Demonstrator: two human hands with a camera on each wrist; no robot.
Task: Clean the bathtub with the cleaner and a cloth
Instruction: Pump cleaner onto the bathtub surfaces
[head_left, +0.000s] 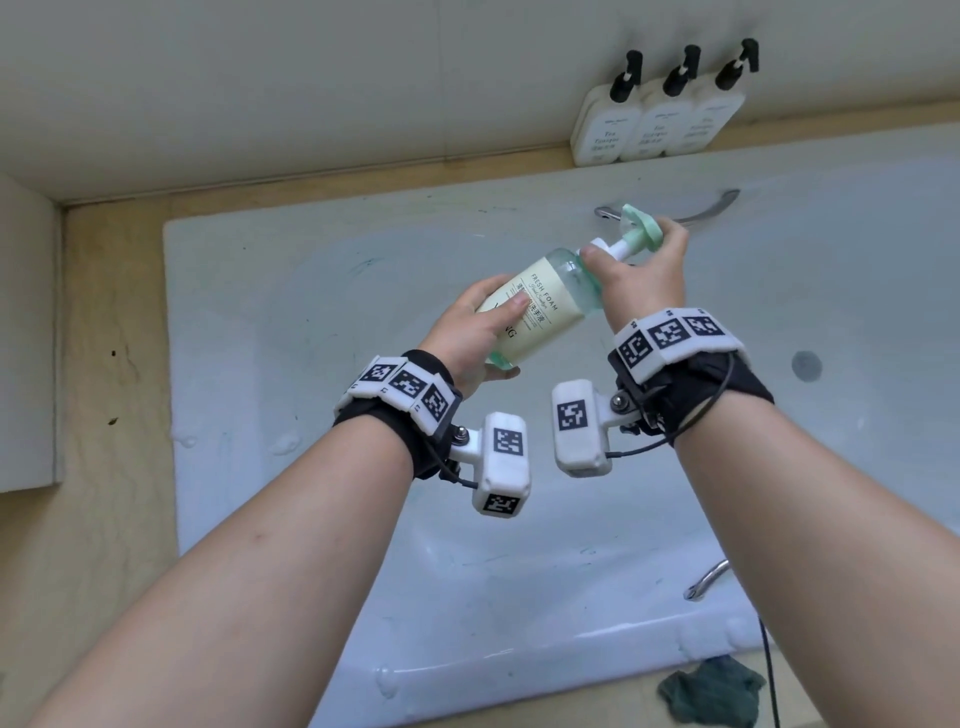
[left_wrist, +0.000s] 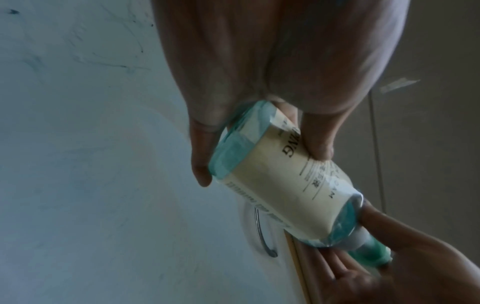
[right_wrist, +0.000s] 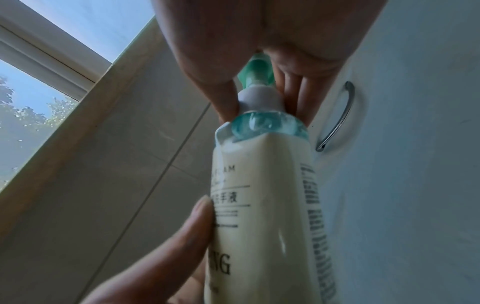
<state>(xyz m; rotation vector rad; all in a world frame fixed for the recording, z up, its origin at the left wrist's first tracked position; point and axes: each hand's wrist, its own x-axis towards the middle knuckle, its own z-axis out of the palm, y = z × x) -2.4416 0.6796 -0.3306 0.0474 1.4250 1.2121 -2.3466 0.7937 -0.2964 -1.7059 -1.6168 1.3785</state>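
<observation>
A clear green cleaner bottle with a cream label and green pump head is tilted over the white bathtub, pump end up and to the right. My left hand grips the bottle's lower body, thumb on the label. My right hand holds the pump neck, thumb on the bottle's shoulder and fingers curled behind the pump head. A dark green cloth lies crumpled on the near tub ledge at the lower right. Faint dark smears mark the tub's inner wall.
Three white pump dispensers stand on the far ledge by the wall. A chrome grab handle is fixed to the far tub side, another to the near side. The drain is at the right. A beige ledge runs along the left.
</observation>
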